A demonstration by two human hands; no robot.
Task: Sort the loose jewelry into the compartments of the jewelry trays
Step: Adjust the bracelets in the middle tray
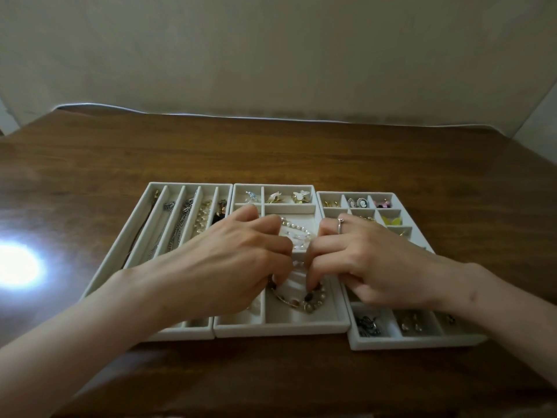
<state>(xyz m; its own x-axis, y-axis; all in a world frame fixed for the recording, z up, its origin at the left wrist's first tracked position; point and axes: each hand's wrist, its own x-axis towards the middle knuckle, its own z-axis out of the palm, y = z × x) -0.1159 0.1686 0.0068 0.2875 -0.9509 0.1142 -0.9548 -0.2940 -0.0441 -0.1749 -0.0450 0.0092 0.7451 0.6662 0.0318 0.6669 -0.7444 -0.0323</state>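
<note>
Draping a beaded bracelet (298,306) into the near compartment of the middle tray (280,330), long axis left to right, loop sagging nearward. Pinching its left end with the left hand (229,260), right end with the right hand (370,267), both equally close, just above it.

Wood table (271,152), pale backdrop (271,55).

Bare table (271,146) at 12 o'clock, past three abutting trays (280,330). Left hand (229,254) and right hand (370,260), pinching a bracelet (301,304), block the centre one. Open wood at 6 o'clock between forearms (90,342).
</note>
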